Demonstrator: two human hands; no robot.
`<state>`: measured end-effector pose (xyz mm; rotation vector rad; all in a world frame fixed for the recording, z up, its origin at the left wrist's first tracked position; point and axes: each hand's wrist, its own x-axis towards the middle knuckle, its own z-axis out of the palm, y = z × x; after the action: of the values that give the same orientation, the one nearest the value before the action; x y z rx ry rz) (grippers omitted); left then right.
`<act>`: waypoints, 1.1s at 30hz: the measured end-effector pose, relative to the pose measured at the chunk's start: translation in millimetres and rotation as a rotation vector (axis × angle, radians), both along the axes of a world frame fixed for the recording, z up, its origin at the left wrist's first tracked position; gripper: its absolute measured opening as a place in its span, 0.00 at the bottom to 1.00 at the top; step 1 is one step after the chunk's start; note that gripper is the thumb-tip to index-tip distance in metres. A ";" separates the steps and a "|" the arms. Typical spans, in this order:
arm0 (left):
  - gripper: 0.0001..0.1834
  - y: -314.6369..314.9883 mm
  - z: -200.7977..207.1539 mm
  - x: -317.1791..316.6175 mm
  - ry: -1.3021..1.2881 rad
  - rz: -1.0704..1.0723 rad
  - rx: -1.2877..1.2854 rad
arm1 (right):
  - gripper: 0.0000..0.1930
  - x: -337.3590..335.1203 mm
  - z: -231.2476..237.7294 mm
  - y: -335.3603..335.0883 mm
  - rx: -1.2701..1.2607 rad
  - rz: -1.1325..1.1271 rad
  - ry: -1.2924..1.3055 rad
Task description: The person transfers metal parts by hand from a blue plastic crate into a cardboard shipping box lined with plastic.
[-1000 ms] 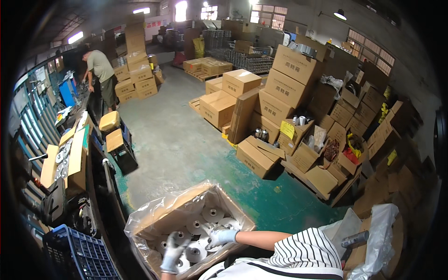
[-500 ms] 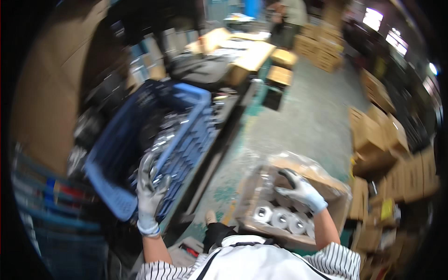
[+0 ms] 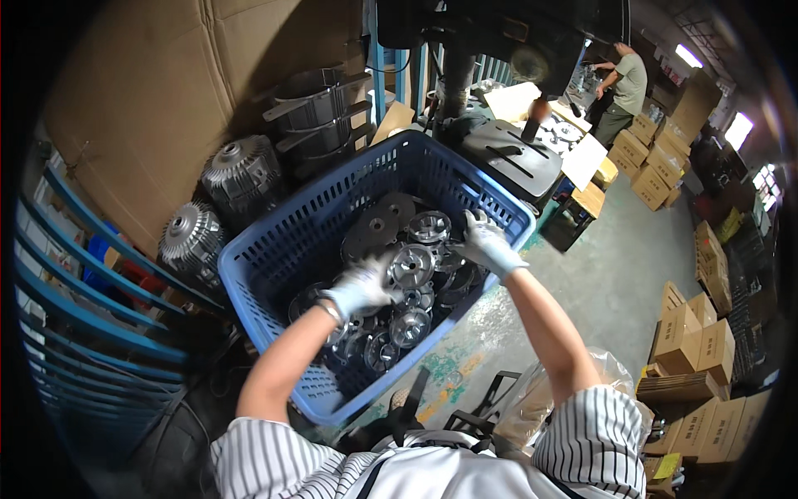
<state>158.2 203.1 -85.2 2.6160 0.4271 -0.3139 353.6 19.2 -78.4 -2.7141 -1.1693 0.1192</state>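
Observation:
A blue plastic crate [image 3: 274,241] holds a pile of shiny round metal end covers [image 3: 411,266], with flat grey discs [image 3: 370,233] toward its far side. Both my hands wear pale work gloves and reach down into it. My left hand [image 3: 366,284] hovers at the left side of the pile, thumb and fingers apart, slightly blurred. Beside the right part of the pile, my right hand [image 3: 489,243] has its fingers spread and curved, close to a cover. Whether either hand touches a cover is hard to tell.
Finned motor housings [image 3: 241,175] stand left of the crate, near blue rails [image 3: 108,283]. A machine with a slotted table [image 3: 511,158] is beyond it. A plastic-lined carton [image 3: 540,407] sits at my right. Stacked cartons [image 3: 698,341] line the right; a person [image 3: 623,91] works far off.
My view has turned left toward the crate. My right hand has left the carton of white-ended cylinders and come over the crate; my left hand has moved in among the metal covers.

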 end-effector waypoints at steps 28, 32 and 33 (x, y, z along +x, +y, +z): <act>0.48 44.3 -194.4 121.2 -0.552 -0.442 -0.413 | 0.13 31.5 -0.8 56.5 0.274 -0.536 0.074; 0.47 16.8 -180.6 148.2 -0.544 -0.604 -0.405 | 0.19 23.6 25.8 31.0 0.497 -0.436 0.069; 0.47 15.4 -177.7 151.6 -0.547 -0.627 -0.399 | 0.20 15.0 35.1 26.7 0.635 -0.442 0.130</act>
<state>309.9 218.5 -262.9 2.2407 -0.5893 0.1223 368.6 45.9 -43.4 -2.2706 -0.4382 -0.1181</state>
